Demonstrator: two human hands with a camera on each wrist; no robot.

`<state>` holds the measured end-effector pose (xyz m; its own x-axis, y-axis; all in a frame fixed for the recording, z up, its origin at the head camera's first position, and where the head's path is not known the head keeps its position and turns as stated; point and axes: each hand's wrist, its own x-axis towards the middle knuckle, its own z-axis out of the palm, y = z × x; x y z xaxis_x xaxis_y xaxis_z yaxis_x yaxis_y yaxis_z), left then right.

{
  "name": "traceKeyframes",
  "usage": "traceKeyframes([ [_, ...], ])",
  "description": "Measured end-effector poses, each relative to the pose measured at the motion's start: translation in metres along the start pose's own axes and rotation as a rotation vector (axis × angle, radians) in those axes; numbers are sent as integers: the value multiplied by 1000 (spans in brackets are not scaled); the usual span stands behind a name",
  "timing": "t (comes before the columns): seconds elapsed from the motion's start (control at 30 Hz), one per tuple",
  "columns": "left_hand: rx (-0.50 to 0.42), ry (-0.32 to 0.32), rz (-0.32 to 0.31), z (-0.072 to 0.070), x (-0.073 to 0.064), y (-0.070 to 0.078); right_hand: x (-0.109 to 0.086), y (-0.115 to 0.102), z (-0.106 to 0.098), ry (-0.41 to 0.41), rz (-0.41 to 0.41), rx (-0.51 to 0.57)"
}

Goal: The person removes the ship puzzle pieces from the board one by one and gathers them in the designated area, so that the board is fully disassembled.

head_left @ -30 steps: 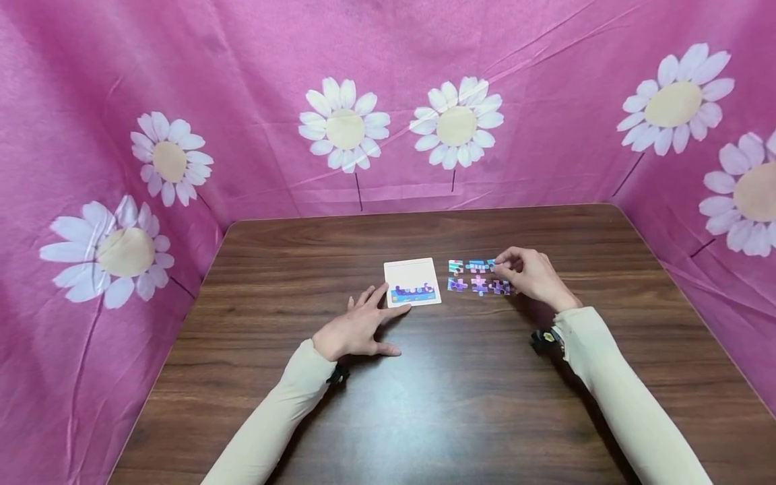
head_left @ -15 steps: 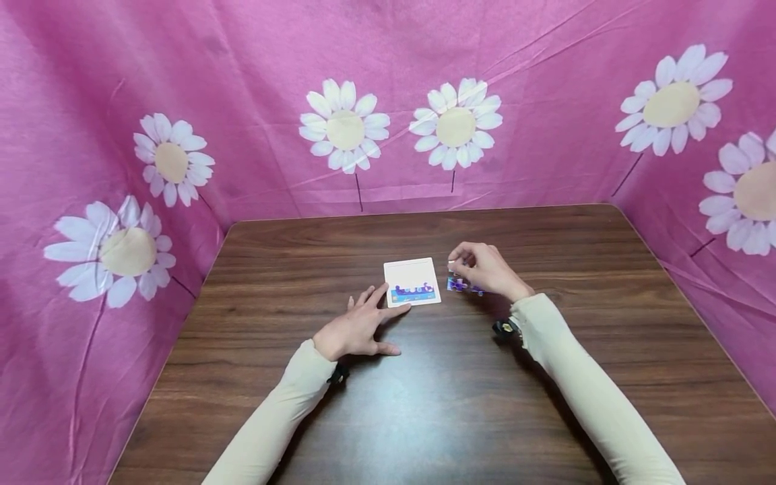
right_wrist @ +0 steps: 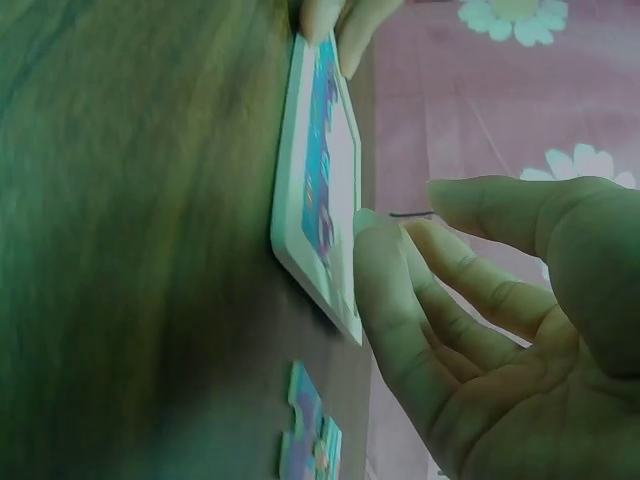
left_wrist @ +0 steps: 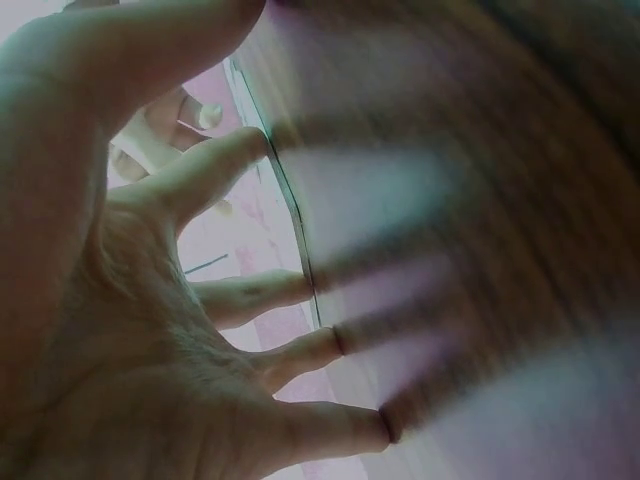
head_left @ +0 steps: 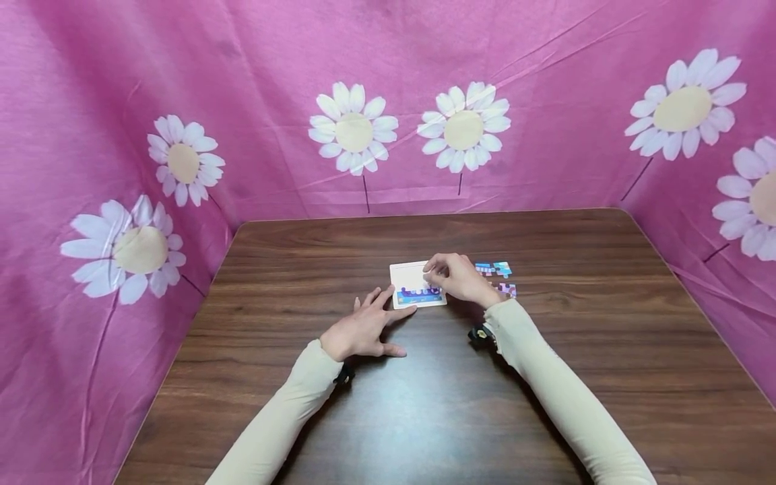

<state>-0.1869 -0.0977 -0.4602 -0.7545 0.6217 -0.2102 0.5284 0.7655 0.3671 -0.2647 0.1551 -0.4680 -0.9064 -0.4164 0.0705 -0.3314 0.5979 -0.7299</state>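
A white puzzle board point(head_left: 407, 275) lies on the wooden table, with a purple and blue picture along its lower part. My left hand point(head_left: 362, 331) rests beside its left edge, fingers spread, two fingertips at the board. Over the board's right side is my right hand point(head_left: 459, 277), fingers bent. In the right wrist view, one fingertip of the right hand point(right_wrist: 480, 340) meets the board point(right_wrist: 287, 190), and the thumb stands apart with no piece seen between. Loose puzzle pieces point(head_left: 502, 269) lie right of the board, partly hidden by that hand.
The brown wooden table point(head_left: 291, 269) runs back to a pink curtain point(head_left: 267, 135) printed with large white daisies. In the right wrist view, a jigsaw piece point(right_wrist: 300, 415) lies near the board's corner.
My right hand has moved left from the far puzzle pieces, across their row, to the board. Pieces at the right show again. The left hand keeps its place; the head view has shifted slightly.
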Motion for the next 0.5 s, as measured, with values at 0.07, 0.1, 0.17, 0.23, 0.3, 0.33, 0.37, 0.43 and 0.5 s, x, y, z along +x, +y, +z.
traceKeyframes([
  [0.07, 1, -3, -4, 0, 0, 0, 2, 0, 4, -12, -6, 2],
  [0.1, 4, -4, -4, 0, 0, 0, 3, -1, 6, -21, -7, 7],
  [0.17, 10, -5, -2, 0, 0, 0, 4, -2, 9, -44, -1, 28],
  [0.23, 15, -5, 2, -1, 0, 0, 5, -4, 12, -67, 5, 38],
  [0.3, 21, -6, 6, -1, 0, 0, 6, -6, 14, -86, 9, 34],
  [0.33, 22, -7, 6, -1, 1, 0, 5, -7, 15, -92, 8, 26],
  [0.37, 22, -7, 6, 0, 1, 0, 5, -7, 16, -97, 9, 16],
  [0.43, 20, -9, 5, 0, 1, 0, 5, -9, 17, -102, 7, -7],
  [0.5, 17, -7, 4, -1, 1, 0, 5, -10, 19, -102, 2, -24],
])
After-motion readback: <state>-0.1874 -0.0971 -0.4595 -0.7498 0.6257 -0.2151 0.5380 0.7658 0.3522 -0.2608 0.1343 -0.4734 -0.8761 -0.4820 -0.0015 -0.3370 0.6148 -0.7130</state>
